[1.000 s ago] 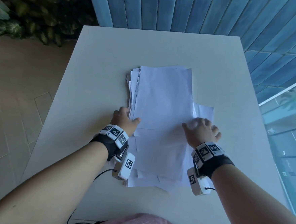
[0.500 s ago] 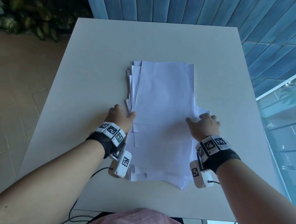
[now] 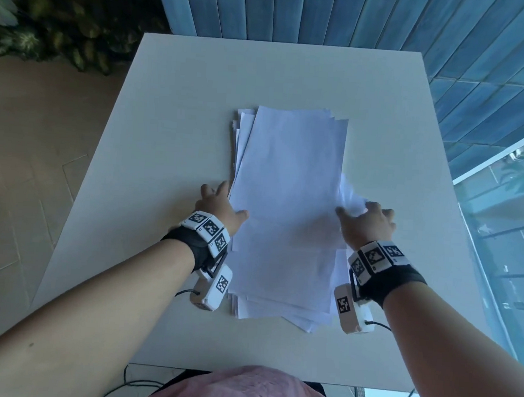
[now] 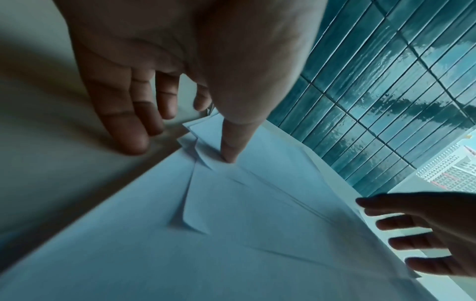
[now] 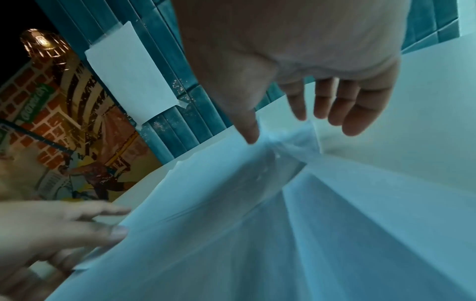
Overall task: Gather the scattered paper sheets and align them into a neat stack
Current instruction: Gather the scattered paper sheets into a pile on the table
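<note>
A loose pile of white paper sheets (image 3: 285,206) lies lengthwise in the middle of the table (image 3: 166,129), its edges uneven at the left side and near end. My left hand (image 3: 220,204) is at the pile's left edge. Its thumb presses on the top sheets (image 4: 257,203) and its straight fingers (image 4: 134,142) touch the table beside them. My right hand (image 3: 368,218) is at the right edge, thumb on top. A sheet edge (image 5: 291,142) bunches up between its thumb and extended fingers (image 5: 350,122).
Blue tiled wall (image 3: 329,14) stands behind the table's far edge. Leafy plants (image 3: 49,22) are at the back left, and a glass pane (image 3: 499,246) runs along the right. Cables (image 3: 136,385) hang below the near edge. Bare tabletop surrounds the pile.
Both hands have pressed inward against the pile's sides. The sheet that stuck out to the right has been pushed in and now bunches at my right fingers.
</note>
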